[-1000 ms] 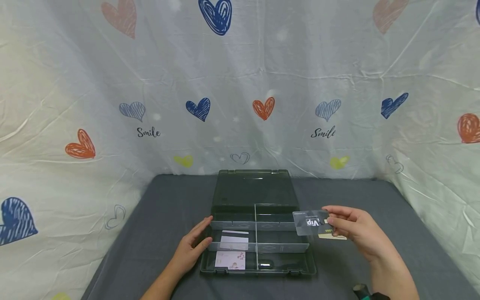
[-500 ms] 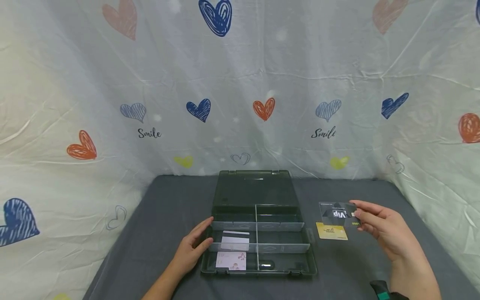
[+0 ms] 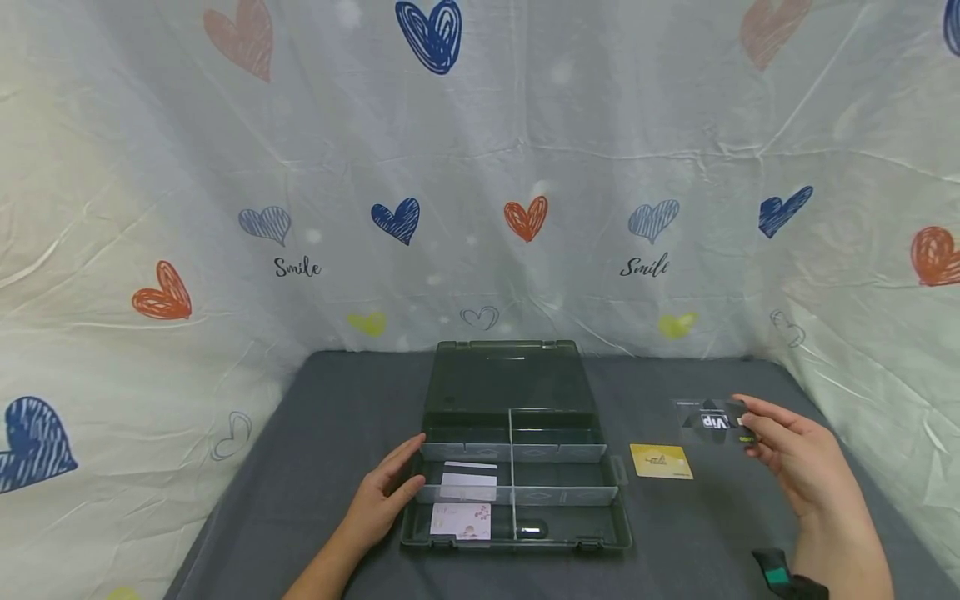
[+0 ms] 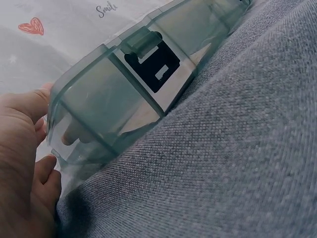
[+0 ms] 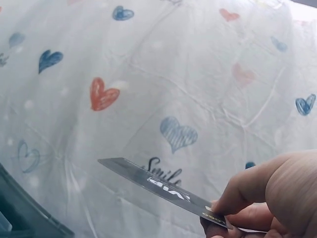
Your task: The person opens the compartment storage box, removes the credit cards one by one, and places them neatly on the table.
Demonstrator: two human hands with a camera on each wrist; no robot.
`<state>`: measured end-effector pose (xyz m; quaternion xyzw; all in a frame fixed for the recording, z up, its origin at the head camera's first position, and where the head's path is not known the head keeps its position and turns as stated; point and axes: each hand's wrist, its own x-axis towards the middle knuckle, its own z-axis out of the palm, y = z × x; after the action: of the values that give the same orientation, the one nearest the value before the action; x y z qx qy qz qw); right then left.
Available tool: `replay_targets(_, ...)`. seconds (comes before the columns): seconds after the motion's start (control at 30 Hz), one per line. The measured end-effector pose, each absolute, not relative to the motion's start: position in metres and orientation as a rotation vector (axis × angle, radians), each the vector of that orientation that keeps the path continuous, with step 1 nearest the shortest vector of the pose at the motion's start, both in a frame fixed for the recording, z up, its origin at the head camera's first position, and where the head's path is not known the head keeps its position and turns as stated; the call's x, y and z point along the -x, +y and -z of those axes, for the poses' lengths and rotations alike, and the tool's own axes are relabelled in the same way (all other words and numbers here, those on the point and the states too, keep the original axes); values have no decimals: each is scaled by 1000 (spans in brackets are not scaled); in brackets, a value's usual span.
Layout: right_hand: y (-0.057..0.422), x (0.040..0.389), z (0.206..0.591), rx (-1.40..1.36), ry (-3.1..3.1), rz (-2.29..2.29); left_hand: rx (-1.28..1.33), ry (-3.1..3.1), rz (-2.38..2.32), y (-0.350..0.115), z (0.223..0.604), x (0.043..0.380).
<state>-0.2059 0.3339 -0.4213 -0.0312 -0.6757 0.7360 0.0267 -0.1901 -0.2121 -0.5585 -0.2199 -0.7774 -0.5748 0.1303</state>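
My right hand [image 3: 802, 454] pinches a see-through VIP card [image 3: 705, 422] by its right end, above the table at the right. In the right wrist view the VIP card [image 5: 168, 191] is tilted, held between thumb and fingers. My left hand [image 3: 378, 496] rests against the left side of a dark green, translucent compartment box [image 3: 513, 379], whose lid is folded back. Up close in the left wrist view, the thumb touches the box wall [image 4: 94, 99]. A white card with a black stripe [image 3: 468, 482] and a pink-flowered white card [image 3: 461, 522] lie in left compartments.
A yellow card [image 3: 662, 462] lies on the grey tablecloth [image 3: 360, 392] right of the box. A small dark oval object [image 3: 533, 529] shows in the front right compartment. A heart-printed curtain [image 3: 465, 150] hangs behind the table.
My right hand has carried the VIP card rightward from beside the box, past the yellow card, which is now uncovered. The left hand and the box have stayed in place.
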Motion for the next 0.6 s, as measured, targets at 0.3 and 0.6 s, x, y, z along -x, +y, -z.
replay_targets(0.3, 354, 219, 446, 358, -2073, -2223, 573, -2304, 1676, -212, 557, 189)
replay_targets(0.6, 366, 235, 469, 720, -2088, -2117, 612, -2278, 1675, -213, 558, 190)
